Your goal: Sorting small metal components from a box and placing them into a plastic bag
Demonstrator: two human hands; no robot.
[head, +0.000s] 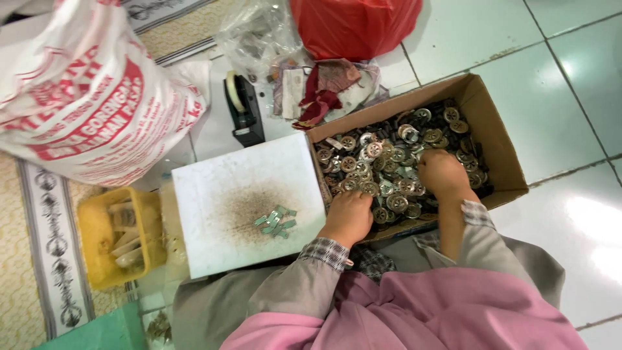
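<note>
A brown cardboard box (487, 123) on the floor holds several round metal discs (389, 152), silver and bronze in colour. My left hand (348, 218) rests, fingers curled, on the discs at the box's near left corner. My right hand (442, 174) reaches into the middle of the pile with its fingers buried among the discs. Whether either hand holds a disc is hidden. To the left lies a white square board (214, 188) with a dark smudge and a small heap of thin metal strips (276, 221).
A yellow basket (96, 241) with pale pieces stands at the left. A large white printed sack (84, 97) lies at the back left, beside a black tape dispenser (243, 109), a clear plastic bag (259, 32), a red bag (353, 26) and cloth scraps (327, 87). White floor tiles (570, 84) spread right.
</note>
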